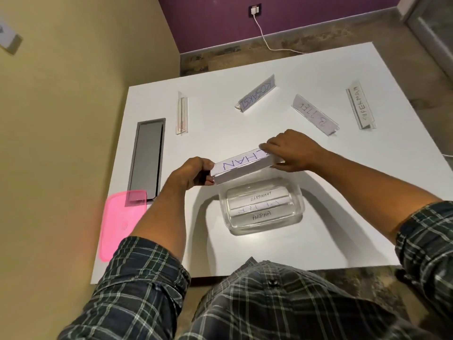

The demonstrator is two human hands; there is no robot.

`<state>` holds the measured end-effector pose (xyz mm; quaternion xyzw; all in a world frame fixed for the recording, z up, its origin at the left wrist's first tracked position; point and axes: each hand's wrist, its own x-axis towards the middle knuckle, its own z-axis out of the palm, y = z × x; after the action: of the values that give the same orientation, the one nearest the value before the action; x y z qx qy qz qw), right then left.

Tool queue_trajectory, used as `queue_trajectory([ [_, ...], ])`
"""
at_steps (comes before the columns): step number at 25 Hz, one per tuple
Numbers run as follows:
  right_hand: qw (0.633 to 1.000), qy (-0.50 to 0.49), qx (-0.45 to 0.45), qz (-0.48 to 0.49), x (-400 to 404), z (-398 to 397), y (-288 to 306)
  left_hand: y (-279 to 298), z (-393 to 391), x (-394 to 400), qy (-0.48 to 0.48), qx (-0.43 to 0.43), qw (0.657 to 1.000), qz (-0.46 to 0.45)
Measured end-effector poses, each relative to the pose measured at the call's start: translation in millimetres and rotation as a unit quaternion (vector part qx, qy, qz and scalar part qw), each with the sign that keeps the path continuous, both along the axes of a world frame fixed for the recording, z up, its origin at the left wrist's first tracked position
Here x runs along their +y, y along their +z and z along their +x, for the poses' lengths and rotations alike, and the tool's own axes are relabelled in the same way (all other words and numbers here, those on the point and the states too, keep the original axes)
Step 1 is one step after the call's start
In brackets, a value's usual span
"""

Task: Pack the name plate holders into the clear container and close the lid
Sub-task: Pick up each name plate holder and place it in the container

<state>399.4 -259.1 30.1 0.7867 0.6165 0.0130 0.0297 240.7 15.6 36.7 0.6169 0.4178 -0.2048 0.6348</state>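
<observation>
A name plate holder with blue handwriting (241,165) hangs just above the far rim of the clear container (297,212). My left hand (192,174) grips its left end and my right hand (289,149) grips its right end. Inside the container lie holders labelled ELEPHANT (261,196) and ALPHA (261,215), with another between them. Several more holders lie on the white table (220,123): a clear one at the far left (182,114), KOSAKSI (256,94), one at mid right (315,115) and SUPERMAN (360,107). The pink lid (117,224) lies at the table's left edge.
A grey rectangular cable hatch (147,155) is set into the table at the left, its near end under the pink lid. A yellow wall runs along the left side. A white cable (267,40) leads from a wall socket to the table's far edge.
</observation>
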Motion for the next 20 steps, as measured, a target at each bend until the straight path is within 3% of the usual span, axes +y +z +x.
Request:
queue_trajectory([
  [2,0.999,0.032,0.029,0.010,-16.7,-1.0,1.4,4.0,0.1,-12.1,-0.118,0.022,0.990,0.080],
  [4,0.997,0.046,0.060,0.021,-31.0,-5.0,-2.0,7.8,4.0,-26.2,-0.253,0.023,0.950,0.184],
  [6,0.994,0.047,0.097,0.026,-43.4,-11.3,-6.7,10.8,9.3,-42.5,-0.308,-0.003,0.919,0.248],
  [9,0.991,0.031,0.129,0.002,-57.5,-19.8,-16.5,11.0,13.0,-65.7,-0.387,-0.063,0.866,0.309],
  [13,0.989,0.028,0.135,-0.048,-67.1,-35.6,-32.7,-6.4,3.1,-91.8,-0.543,0.011,0.771,0.334],
  [17,0.987,0.004,0.114,-0.110,-62.8,-55.3,-48.9,-36.4,-16.5,-101.4,-0.613,0.039,0.693,0.377],
  [20,0.981,-0.036,0.092,-0.169,-52.5,-64.5,-57.2,-54.5,-33.6,-103.5,-0.611,0.024,0.663,0.432],
])
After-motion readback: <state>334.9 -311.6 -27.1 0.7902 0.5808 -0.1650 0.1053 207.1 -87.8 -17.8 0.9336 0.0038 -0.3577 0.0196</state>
